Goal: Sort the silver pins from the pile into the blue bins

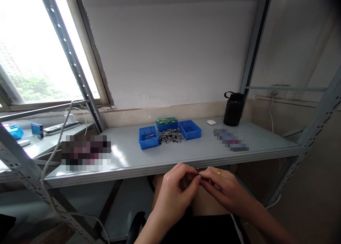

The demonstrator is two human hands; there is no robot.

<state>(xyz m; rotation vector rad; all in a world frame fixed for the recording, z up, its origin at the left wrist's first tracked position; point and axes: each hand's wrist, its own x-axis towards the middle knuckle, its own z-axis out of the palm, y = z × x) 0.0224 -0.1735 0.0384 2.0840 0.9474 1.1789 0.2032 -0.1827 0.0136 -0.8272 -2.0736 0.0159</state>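
Note:
My left hand [178, 189] and my right hand [224, 188] meet above my lap, just in front of the table edge. Their thumbs and index fingers are pinched together, fingertips touching. Something tiny seems to sit between them, too small and too covered to make out. A gold ring is on the right hand. Beyond the hands, a loose pile of thin metal pins [172, 135], some with dark parts, lies on the table. Left of it, a blue bin [148, 144] contains a few similar pins. To its right stands another blue bin [194, 134], its contents hard to see.
Behind the pile, a third blue bin [167, 125] has green packets [165, 120] in it. A white case [211, 122] and a black bottle [233, 109] stand at the back right of the table [122, 130]. Blurred-out items lie at both sides. A white cable [57, 144] hangs at left.

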